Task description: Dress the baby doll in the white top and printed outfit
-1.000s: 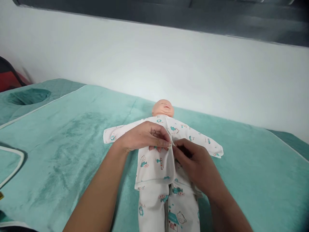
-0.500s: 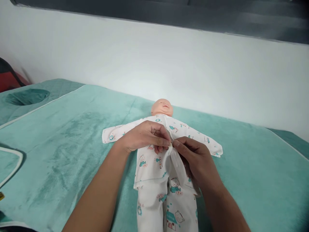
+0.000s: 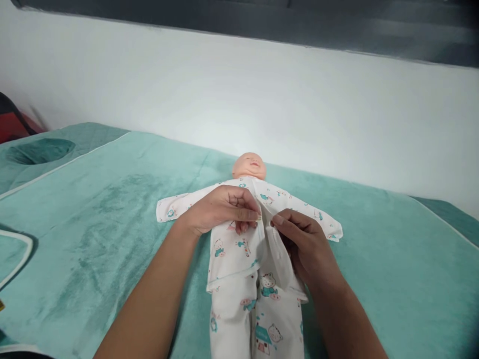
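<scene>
A baby doll [image 3: 248, 164] lies on its back, dressed in a white printed pajama top [image 3: 230, 259] and matching pajama pants [image 3: 234, 319]. At the top's front opening, my left hand [image 3: 228, 208] pinches the left front edge between thumb and fingers. My right hand [image 3: 305, 244] grips the right front edge, lifting that flap off the doll's belly. A gap shows between the two edges below the chest; higher up, near the neck, they meet. Whether a fastener sits under my fingertips I cannot make out.
A teal plush cover [image 3: 123, 199] lies under the doll, with a round recess [image 3: 41, 150] at the far left. Behind it rises a white wall [image 3: 239, 89]. A white-edged loop [image 3: 22, 254] lies at the left, and a red and black object [image 3: 15, 119] stands beyond.
My hands have drawn slightly apart, and the two front edges of the top, which met at my fingertips, now stand separated. The view has shifted a little.
</scene>
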Motion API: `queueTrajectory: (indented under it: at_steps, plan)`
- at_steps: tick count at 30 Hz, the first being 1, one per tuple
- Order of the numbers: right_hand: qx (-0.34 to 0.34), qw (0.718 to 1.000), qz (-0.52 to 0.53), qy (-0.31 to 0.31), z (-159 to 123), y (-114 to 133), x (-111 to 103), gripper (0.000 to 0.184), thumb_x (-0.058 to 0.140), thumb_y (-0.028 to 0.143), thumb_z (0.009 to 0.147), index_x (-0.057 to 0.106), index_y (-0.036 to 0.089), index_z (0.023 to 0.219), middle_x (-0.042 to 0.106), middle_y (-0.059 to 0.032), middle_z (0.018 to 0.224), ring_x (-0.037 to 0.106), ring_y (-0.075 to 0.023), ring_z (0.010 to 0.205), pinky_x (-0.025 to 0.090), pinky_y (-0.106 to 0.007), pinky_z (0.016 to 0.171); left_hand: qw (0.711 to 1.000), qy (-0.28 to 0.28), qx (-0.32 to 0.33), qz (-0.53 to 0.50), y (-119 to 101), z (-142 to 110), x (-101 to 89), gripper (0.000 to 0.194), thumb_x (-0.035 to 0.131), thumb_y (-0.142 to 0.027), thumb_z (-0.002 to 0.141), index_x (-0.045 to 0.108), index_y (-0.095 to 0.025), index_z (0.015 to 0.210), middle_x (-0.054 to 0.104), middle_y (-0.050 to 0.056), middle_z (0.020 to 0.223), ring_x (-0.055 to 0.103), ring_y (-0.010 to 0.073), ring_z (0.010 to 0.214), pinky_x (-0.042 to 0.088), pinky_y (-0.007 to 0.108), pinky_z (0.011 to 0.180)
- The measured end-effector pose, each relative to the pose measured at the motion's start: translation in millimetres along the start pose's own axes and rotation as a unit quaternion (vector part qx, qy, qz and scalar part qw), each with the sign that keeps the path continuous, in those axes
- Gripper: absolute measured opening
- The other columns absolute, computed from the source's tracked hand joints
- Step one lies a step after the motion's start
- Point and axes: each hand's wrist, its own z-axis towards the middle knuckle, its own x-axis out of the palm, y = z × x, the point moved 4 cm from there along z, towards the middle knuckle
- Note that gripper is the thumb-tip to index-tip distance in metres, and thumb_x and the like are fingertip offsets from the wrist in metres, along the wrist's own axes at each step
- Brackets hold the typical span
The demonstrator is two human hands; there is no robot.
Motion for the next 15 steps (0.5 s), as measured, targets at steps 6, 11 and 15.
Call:
queueTrajectory:
  at_steps: [6,11,15]
  plan:
    - [0.000,0.998,-0.055,0.019,-2,6,7,0.031,0.067,0.046,0.083,0.063,0.018,0.069,0.062,0.0000,0.062,0.043,-0.0074,0.047,0.030,-0.021,0.042,0.999,0.015,-0.009,0.027,-2,0,3.8,0.011,0.071,-0.022,0.081,0.066,-0.012,0.083,0.066,0.002,0.070,0.061,0.0097,0.061,0.047,0.021,0.054]
    - [0.009,0.995,-0.103,0.013,-1,9,7,0.030,0.070,0.046,0.080,0.056,0.020,0.075,0.055,0.0040,0.052,0.046,-0.0089,0.046,0.032,-0.020,0.042,0.997,0.036,-0.029,0.062,-4,-1,4.0,0.011,0.069,-0.023,0.083,0.068,-0.013,0.085,0.066,0.001,0.072,0.062,0.0101,0.064,0.049,0.022,0.058]
    - [0.012,0.990,-0.136,0.032,-2,11,9,0.029,0.073,0.041,0.078,0.052,0.021,0.079,0.054,0.0054,0.059,0.051,-0.0095,0.052,0.040,-0.022,0.049,0.998,0.021,-0.028,0.042,-3,-1,-0.3,0.012,0.072,-0.022,0.079,0.067,-0.012,0.084,0.067,0.001,0.071,0.064,0.0106,0.062,0.051,0.023,0.059]
